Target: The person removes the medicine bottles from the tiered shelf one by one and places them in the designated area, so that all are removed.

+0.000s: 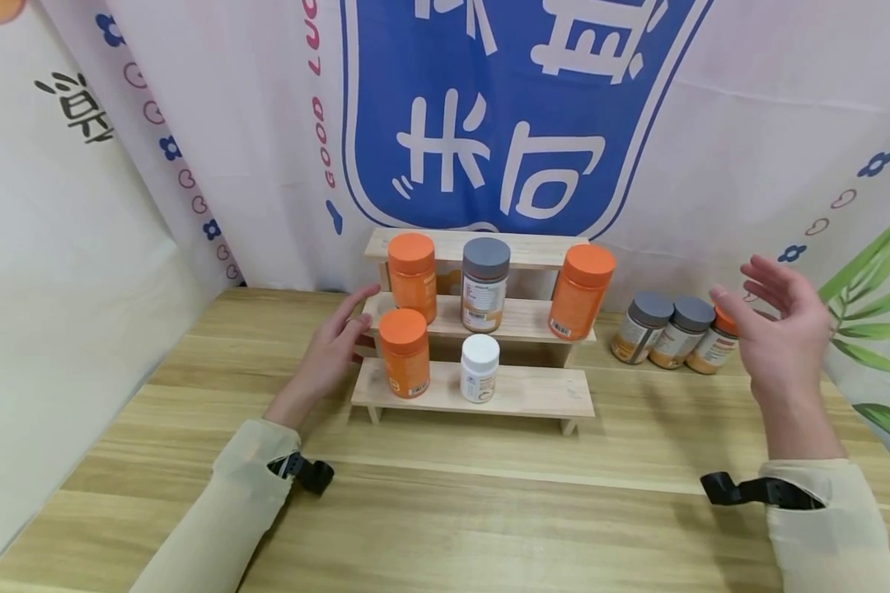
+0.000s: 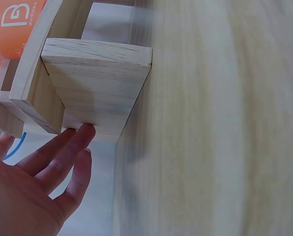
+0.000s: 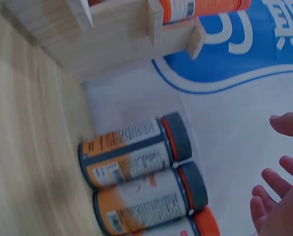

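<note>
My left hand point(image 1: 330, 346) is at the left end of a wooden tiered shelf point(image 1: 537, 391). In the left wrist view its loosely bent fingers point(image 2: 70, 152) reach the shelf's side, and the fingertips seem to touch the wood. My right hand point(image 1: 789, 346) hovers with relaxed, spread fingers above the right side of the table, holding nothing. Nearest to it are two grey-lidded jars point(image 1: 641, 328) and an orange-lidded jar point(image 1: 712, 346), standing side by side. On the middle tier stand two orange jars point(image 1: 580, 292) and a grey-lidded jar point(image 1: 484, 288).
The lowest tier carries an orange jar point(image 1: 405, 354) and a white bottle point(image 1: 480, 369). A printed curtain point(image 1: 267, 148) hangs behind the wood-grain table point(image 1: 452, 511). Green leaves point(image 1: 878, 313) show at the right edge, partly behind my right hand.
</note>
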`<action>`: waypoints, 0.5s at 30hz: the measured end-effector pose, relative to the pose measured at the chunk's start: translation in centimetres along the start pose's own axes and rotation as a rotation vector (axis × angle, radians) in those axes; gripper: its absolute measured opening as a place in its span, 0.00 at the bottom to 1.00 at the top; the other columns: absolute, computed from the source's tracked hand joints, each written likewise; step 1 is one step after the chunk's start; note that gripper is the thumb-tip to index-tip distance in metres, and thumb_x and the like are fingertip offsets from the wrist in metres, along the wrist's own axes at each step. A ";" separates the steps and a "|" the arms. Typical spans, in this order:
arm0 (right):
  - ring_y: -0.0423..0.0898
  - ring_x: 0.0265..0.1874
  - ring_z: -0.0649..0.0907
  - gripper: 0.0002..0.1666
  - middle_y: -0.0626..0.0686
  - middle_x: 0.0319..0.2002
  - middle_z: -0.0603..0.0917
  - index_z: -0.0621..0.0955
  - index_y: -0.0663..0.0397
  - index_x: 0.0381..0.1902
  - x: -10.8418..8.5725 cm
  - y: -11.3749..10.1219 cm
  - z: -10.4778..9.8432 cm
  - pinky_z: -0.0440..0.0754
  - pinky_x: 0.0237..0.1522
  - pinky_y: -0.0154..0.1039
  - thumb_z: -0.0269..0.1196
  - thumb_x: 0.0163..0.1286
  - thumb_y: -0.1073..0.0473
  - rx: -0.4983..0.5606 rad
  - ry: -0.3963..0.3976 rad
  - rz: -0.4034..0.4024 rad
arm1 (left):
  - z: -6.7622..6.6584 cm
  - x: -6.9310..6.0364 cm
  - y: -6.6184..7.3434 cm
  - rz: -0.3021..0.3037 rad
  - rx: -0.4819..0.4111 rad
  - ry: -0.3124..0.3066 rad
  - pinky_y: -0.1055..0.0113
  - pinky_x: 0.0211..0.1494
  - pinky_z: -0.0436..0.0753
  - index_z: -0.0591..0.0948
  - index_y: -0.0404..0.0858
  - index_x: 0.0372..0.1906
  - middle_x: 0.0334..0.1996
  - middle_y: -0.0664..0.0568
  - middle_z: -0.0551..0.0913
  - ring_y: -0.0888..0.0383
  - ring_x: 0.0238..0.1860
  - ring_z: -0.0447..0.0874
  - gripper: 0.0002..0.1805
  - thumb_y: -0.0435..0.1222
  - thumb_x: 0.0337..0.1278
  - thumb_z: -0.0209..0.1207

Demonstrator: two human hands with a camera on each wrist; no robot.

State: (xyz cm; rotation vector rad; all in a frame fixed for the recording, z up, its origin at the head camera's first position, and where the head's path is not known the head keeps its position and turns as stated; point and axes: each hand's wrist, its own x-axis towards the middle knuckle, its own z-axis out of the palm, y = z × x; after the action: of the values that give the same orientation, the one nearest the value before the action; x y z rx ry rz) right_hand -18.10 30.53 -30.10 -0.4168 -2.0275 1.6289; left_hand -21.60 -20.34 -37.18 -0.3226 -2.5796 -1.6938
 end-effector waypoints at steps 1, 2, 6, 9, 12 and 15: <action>0.34 0.62 0.76 0.37 0.35 0.64 0.81 0.77 0.37 0.73 -0.2 -0.2 0.1 0.73 0.52 0.20 0.75 0.69 0.56 0.020 -0.018 -0.009 | 0.0 0.0 0.0 0.000 -0.002 -0.001 0.57 0.45 0.84 0.62 0.53 0.84 0.66 0.32 0.79 0.40 0.51 0.90 0.29 0.45 0.86 0.42; 0.34 0.62 0.76 0.36 0.35 0.63 0.81 0.77 0.38 0.73 -0.4 -0.4 0.3 0.73 0.51 0.20 0.75 0.68 0.57 0.050 -0.039 -0.020 | 0.0 0.0 0.0 0.000 -0.004 -0.001 0.57 0.45 0.84 0.62 0.53 0.84 0.66 0.32 0.79 0.40 0.50 0.90 0.29 0.45 0.86 0.42; 0.35 0.61 0.78 0.36 0.37 0.62 0.83 0.77 0.41 0.73 -1.0 -0.9 0.9 0.73 0.53 0.21 0.75 0.68 0.58 0.117 -0.154 -0.081 | 0.0 0.0 -0.1 -0.002 -0.003 -0.001 0.57 0.45 0.84 0.62 0.54 0.84 0.64 0.31 0.81 0.42 0.50 0.91 0.29 0.45 0.86 0.42; 0.36 0.61 0.79 0.35 0.39 0.61 0.83 0.77 0.43 0.73 -1.4 -1.1 1.4 0.72 0.55 0.21 0.74 0.70 0.59 0.149 -0.254 -0.139 | 0.0 0.1 -0.2 -0.006 0.003 0.003 0.58 0.45 0.84 0.62 0.54 0.84 0.64 0.31 0.81 0.44 0.49 0.91 0.29 0.46 0.86 0.42; 0.36 0.60 0.80 0.33 0.40 0.60 0.84 0.77 0.46 0.72 -1.7 -1.0 1.9 0.74 0.56 0.22 0.72 0.71 0.62 0.226 -0.345 -0.167 | 0.0 0.1 -0.3 -0.007 0.009 0.007 0.58 0.45 0.85 0.62 0.54 0.84 0.64 0.32 0.81 0.46 0.48 0.91 0.29 0.46 0.86 0.42; 0.37 0.60 0.80 0.32 0.41 0.60 0.85 0.77 0.48 0.71 -1.9 -1.0 2.3 0.76 0.56 0.21 0.71 0.72 0.64 0.276 -0.406 -0.166 | -0.1 0.1 -0.3 -0.006 0.011 0.003 0.56 0.45 0.85 0.62 0.54 0.84 0.64 0.32 0.81 0.47 0.48 0.91 0.29 0.47 0.86 0.42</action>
State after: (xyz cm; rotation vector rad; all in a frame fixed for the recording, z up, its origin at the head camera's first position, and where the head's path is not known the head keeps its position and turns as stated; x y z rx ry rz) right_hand -17.70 27.42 -29.90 0.1924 -2.0009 1.9686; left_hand -21.81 -20.50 -37.43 -0.3116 -2.5900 -1.6799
